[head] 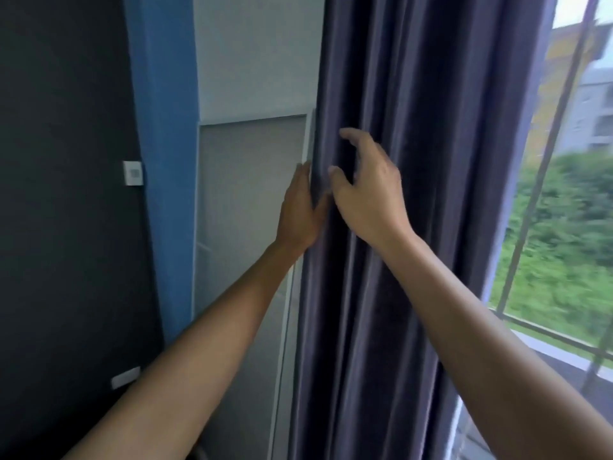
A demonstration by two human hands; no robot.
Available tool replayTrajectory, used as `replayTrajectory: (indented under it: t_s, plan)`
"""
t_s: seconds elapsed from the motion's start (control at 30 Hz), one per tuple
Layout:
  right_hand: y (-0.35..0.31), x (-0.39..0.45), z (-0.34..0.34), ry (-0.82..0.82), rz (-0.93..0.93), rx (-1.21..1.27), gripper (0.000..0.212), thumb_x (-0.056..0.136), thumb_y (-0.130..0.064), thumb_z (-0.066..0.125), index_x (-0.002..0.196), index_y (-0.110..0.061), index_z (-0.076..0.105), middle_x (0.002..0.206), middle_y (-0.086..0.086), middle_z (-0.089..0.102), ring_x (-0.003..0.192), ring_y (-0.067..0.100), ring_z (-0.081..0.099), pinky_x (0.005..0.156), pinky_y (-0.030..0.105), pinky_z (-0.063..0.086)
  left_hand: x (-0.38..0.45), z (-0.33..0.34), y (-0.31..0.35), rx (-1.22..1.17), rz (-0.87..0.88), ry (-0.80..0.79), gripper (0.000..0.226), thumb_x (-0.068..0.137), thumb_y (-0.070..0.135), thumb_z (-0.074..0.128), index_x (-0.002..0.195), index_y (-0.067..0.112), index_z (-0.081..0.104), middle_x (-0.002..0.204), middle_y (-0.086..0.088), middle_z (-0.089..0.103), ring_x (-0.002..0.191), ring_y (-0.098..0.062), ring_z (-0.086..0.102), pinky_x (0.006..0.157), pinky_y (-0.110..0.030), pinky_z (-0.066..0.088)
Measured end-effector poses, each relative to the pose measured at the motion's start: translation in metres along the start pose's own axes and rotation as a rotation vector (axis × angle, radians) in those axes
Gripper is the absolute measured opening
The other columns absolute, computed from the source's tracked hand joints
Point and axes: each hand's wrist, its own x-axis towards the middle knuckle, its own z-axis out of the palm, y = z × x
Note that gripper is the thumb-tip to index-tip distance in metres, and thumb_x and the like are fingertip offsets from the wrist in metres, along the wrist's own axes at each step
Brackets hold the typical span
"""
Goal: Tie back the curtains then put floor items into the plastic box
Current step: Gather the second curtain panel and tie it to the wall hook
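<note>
Both hands' grip on curtain (414, 194) unclear, fingertips hidden in folds.

We see the curtain (398, 161) as heavy woven cloth, grey-purple, w/ a soft satin-like sheen along its folds; smooth, no pattern. The window glass (564, 227) is clear & glossy, crossed by thin dark bars (547, 154) that look like painted metal, matt. We read the grey panel (252, 210) as a smooth matt board in a white frame, prob. painted. The blue wall strip (162, 127) & dark wall (66, 161) both show flat matt paint. The wall switch (133, 173) is white plastic, slightly glossy. Finer texture is blurred.
</note>
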Motion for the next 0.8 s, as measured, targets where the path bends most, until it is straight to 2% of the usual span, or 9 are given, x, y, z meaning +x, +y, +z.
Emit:
replayTrajectory:
  t_s: [0.07, 0.13, 0.2, 0.27, 0.33, 0.47, 0.57, 0.67, 0.8]
  plan:
    - [0.004, 0.013, 0.013, 0.048, -0.01, -0.049, 0.053, 0.093, -0.015, 0.055, 0.143, -0.02, 0.039, 0.146, -0.003, 0.043, 0.134, 0.011, 0.039, 0.104, 0.016, 0.029, 0.023, 0.008, -0.011, -0.151, 0.017, 0.001, 0.077, 0.092, 0.034, 0.056, 0.152, 0.01, 0.013, 0.156, 0.0, 0.023, 0.141, -0.006, 0.026, 0.118, -0.027, 0.023]
    - [0.01, 0.024, 0.024, 0.096, 0.001, -0.119, 0.057, 0.093, -0.016, 0.056, 0.146, -0.019, 0.035, 0.151, -0.002, 0.037, 0.138, 0.013, 0.033, 0.106, 0.018, 0.025, 0.04, 0.016, -0.022, -0.238, -0.017, -0.017, 0.087, 0.089, 0.044, 0.059, 0.153, 0.019, 0.006, 0.158, -0.003, 0.023, 0.142, -0.012, 0.028, 0.118, -0.036, 0.026]
    - [0.02, 0.031, 0.035, 0.154, 0.051, -0.193, 0.063, 0.093, -0.018, 0.057, 0.149, -0.021, 0.028, 0.155, -0.001, 0.028, 0.142, 0.015, 0.026, 0.108, 0.02, 0.023, 0.047, 0.023, -0.031, -0.29, -0.041, -0.045, 0.09, 0.087, 0.046, 0.063, 0.153, 0.022, 0.006, 0.157, 0.0, 0.026, 0.14, -0.012, 0.032, 0.115, -0.029, 0.028]
    - [0.03, 0.03, 0.046, 0.225, 0.105, -0.256, 0.069, 0.093, -0.02, 0.057, 0.151, -0.023, 0.021, 0.158, 0.0, 0.021, 0.145, 0.017, 0.02, 0.112, 0.023, 0.022, 0.046, 0.029, -0.043, -0.353, -0.012, -0.083, 0.089, 0.084, 0.049, 0.065, 0.152, 0.024, 0.014, 0.149, 0.002, 0.04, 0.13, -0.01, 0.046, 0.108, -0.028, 0.04]
    - [0.037, 0.024, 0.059, 0.302, 0.15, -0.271, 0.074, 0.092, -0.018, 0.059, 0.152, -0.024, 0.016, 0.159, 0.0, 0.019, 0.145, 0.013, 0.02, 0.108, 0.016, 0.02, 0.036, 0.035, -0.056, -0.374, 0.033, -0.133, 0.084, 0.084, 0.046, 0.067, 0.15, 0.021, 0.02, 0.142, 0.004, 0.049, 0.121, -0.006, 0.053, 0.101, -0.025, 0.046]
    - [0.051, 0.0, 0.083, 0.373, 0.256, -0.273, 0.081, 0.092, -0.012, 0.059, 0.153, -0.028, 0.008, 0.157, -0.001, 0.024, 0.141, 0.008, 0.028, 0.107, 0.017, 0.025, 0.014, 0.044, -0.08, -0.467, -0.001, -0.231, 0.073, 0.088, 0.036, 0.066, 0.148, 0.02, 0.027, 0.136, 0.006, 0.054, 0.115, -0.002, 0.056, 0.097, -0.017, 0.046]
    - [0.067, -0.027, 0.101, 0.379, 0.362, -0.301, 0.079, 0.095, -0.01, 0.055, 0.153, -0.032, 0.005, 0.154, 0.0, 0.031, 0.136, 0.009, 0.036, 0.107, 0.021, 0.032, -0.008, 0.051, -0.095, -0.522, -0.021, -0.282, 0.06, 0.091, 0.031, 0.063, 0.144, 0.019, 0.036, 0.13, 0.006, 0.058, 0.11, -0.001, 0.059, 0.098, -0.02, 0.048]
    - [0.083, -0.06, 0.117, 0.333, 0.475, -0.325, 0.077, 0.096, -0.007, 0.051, 0.152, -0.033, 0.006, 0.15, -0.002, 0.039, 0.131, 0.008, 0.044, 0.109, 0.029, 0.04, -0.035, 0.056, -0.107, -0.568, -0.014, -0.346, 0.044, 0.096, 0.022, 0.057, 0.138, 0.019, 0.046, 0.125, 0.007, 0.061, 0.106, 0.002, 0.06, 0.1, -0.025, 0.048]
    - [0.096, -0.1, 0.127, 0.262, 0.642, -0.354, 0.075, 0.095, -0.006, 0.049, 0.153, -0.029, 0.008, 0.141, 0.0, 0.049, 0.117, 0.008, 0.056, 0.099, 0.031, 0.05, -0.068, 0.063, -0.123, -0.524, 0.046, -0.347, 0.037, 0.097, 0.018, 0.056, 0.133, 0.018, 0.05, 0.126, 0.008, 0.055, 0.107, 0.004, 0.055, 0.1, -0.014, 0.043]
